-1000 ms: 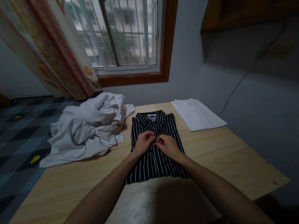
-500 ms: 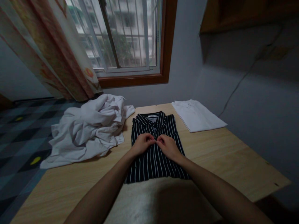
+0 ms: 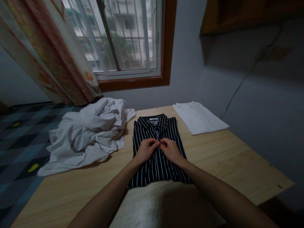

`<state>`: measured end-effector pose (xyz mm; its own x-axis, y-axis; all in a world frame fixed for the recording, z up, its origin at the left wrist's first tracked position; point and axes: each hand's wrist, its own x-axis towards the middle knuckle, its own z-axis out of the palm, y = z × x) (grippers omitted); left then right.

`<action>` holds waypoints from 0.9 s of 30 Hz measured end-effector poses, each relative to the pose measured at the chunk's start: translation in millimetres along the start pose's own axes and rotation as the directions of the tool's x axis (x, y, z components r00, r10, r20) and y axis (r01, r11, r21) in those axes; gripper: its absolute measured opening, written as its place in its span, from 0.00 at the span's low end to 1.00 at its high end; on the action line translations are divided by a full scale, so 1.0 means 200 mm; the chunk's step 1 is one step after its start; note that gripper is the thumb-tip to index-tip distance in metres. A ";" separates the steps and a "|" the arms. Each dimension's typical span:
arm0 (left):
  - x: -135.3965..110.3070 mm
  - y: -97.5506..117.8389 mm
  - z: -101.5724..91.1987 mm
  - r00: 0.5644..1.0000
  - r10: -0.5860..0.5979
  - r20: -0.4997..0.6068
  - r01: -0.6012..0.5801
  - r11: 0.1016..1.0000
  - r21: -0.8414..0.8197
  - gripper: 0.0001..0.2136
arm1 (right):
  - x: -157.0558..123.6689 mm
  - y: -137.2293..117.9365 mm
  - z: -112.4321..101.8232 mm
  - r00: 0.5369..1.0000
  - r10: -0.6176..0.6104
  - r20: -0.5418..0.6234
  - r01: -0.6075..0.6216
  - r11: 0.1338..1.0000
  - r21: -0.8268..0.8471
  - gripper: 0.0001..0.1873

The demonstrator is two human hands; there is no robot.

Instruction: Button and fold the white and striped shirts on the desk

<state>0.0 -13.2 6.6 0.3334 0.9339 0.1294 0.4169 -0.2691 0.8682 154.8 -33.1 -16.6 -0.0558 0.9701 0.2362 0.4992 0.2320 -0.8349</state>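
Note:
A black shirt with white stripes (image 3: 154, 171) lies folded on the wooden table, collar pointing away from me. My left hand (image 3: 147, 150) and my right hand (image 3: 170, 150) meet at the middle of its front, just below the open collar. Both pinch the fabric along the button line, fingertips almost touching. Whether a button sits between the fingers is too small to tell.
A heap of crumpled white clothes (image 3: 90, 129) covers the table's left side. One folded white shirt (image 3: 200, 117) lies at the back right. The wooden table (image 3: 228, 158) stands against the wall under a barred window (image 3: 128, 38); a curtain (image 3: 59, 53) hangs at left.
Both hands stay at the shirt's front; the left fingers have shifted slightly and stretched a little straighter. The whole view has moved a bit.

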 end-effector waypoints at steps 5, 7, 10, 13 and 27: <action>0.00 -0.04 0.02 1.000 -0.019 -0.023 0.017 0.997 -0.081 0.04 | 0.01 0.01 0.00 0.997 0.032 0.071 -0.040 0.992 0.117 0.07; 0.01 -0.06 0.03 0.999 -0.029 -0.033 0.024 0.992 -0.128 0.06 | 0.02 0.01 0.00 0.996 0.031 0.078 -0.039 0.994 0.100 0.09; 0.03 -0.09 0.00 0.998 -0.062 -0.014 0.060 0.988 -0.141 0.07 | 0.04 0.02 -0.01 1.000 0.022 0.004 -0.023 0.995 0.094 0.12; 0.06 -0.10 -0.07 0.986 -0.100 -0.132 0.094 0.994 -0.050 0.05 | 0.08 0.07 -0.04 0.988 0.068 -0.140 -0.045 0.986 0.163 0.13; -0.09 0.17 0.00 0.981 -0.049 0.187 -0.063 0.834 0.548 0.04 | 0.17 0.14 -0.19 0.991 -0.014 -0.135 0.038 0.983 0.178 0.11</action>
<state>7.5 -39.4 33.6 0.4653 0.8852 -0.0051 0.7899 -0.4126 0.4537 198.9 2.9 -13.5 0.0543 0.9483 0.3127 0.3344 0.2778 -0.9005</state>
